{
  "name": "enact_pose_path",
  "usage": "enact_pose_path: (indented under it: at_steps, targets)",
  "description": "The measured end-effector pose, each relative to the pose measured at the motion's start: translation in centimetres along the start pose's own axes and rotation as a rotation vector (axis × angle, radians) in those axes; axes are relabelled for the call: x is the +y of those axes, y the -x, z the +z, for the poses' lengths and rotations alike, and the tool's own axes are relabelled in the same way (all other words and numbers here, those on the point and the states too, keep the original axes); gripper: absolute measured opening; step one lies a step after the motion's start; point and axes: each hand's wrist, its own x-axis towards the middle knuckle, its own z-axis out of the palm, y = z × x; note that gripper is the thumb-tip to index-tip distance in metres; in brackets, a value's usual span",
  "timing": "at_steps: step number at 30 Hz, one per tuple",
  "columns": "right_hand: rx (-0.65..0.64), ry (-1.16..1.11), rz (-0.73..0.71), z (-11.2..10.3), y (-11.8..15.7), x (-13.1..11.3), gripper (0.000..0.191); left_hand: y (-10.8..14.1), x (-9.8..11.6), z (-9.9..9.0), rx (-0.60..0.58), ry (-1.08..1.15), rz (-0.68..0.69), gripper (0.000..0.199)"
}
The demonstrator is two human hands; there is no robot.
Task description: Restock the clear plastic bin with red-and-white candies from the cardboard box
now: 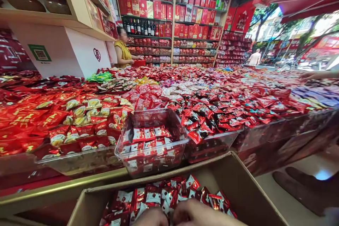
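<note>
A cardboard box point(254, 187) stands right in front of me, with small red-and-white wrapped sweets point(153, 195) lying inside. My left hand point(153, 216) and my right hand point(202, 214) reach down among these packets from the bottom edge of the picture. Both hands are blurred, close together, their fingers curled inward. Their fingertips are hidden, so whatever they hold does not show. Beyond the box's far edge sits a clear plastic bin point(120, 150), partly filled with similar red-and-white packets.
Heaps of wrapped sweets point(159, 90) cover the long display, with red durian packets point(90, 127) at left. A person in yellow point(123, 51) stands behind it. Another person's hand point(312, 75) reaches in at right, with dark shoes point(293, 187) below. Shelves point(174, 24) hold bottles and boxes.
</note>
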Motion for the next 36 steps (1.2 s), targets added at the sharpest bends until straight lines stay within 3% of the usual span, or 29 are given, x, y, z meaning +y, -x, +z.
enact_pose_path:
  at_steps: [3, 6, 14, 20, 26, 29, 33, 36]
  targets:
    - [0.058, -0.415, -0.054, 0.0, -0.2, 0.5, 0.041, -0.5, 0.8, -0.4, 0.091, 0.309, 0.020, 0.027]
    - [0.133, -0.617, -0.080, -0.1, -0.2, 0.1, 0.038, -0.8, 1.8, -0.6, 0.114, 0.539, 0.023, 0.034]
    - [0.233, -0.722, -0.012, -1.1, 0.7, -2.1, 0.036, -0.2, 2.8, -0.9, 0.103, 0.803, -0.056, 0.035]
    - [0.222, -0.642, -0.128, -0.7, 0.6, -1.2, 0.032, 0.1, 3.2, -0.9, 0.134, 0.734, -0.023, 0.038]
    - [0.216, -0.670, -0.111, 0.0, 0.3, -1.5, 0.038, -0.1, 3.1, -0.6, 0.197, 0.688, -0.001, 0.041]
    - [0.375, -0.373, -0.172, 0.0, 0.7, -1.9, 0.036, -0.4, 2.9, -0.5, 0.250, 0.662, -0.016, 0.046]
    - [0.625, 0.557, -0.562, 0.3, 1.0, -1.9, 0.028, -0.8, 2.1, -0.1, 0.206, 0.689, -0.097, 0.050]
    - [0.731, 0.970, -0.671, 0.3, 1.4, -2.3, 0.007, -1.0, 1.8, -0.2, 0.169, 0.822, -0.119, 0.051]
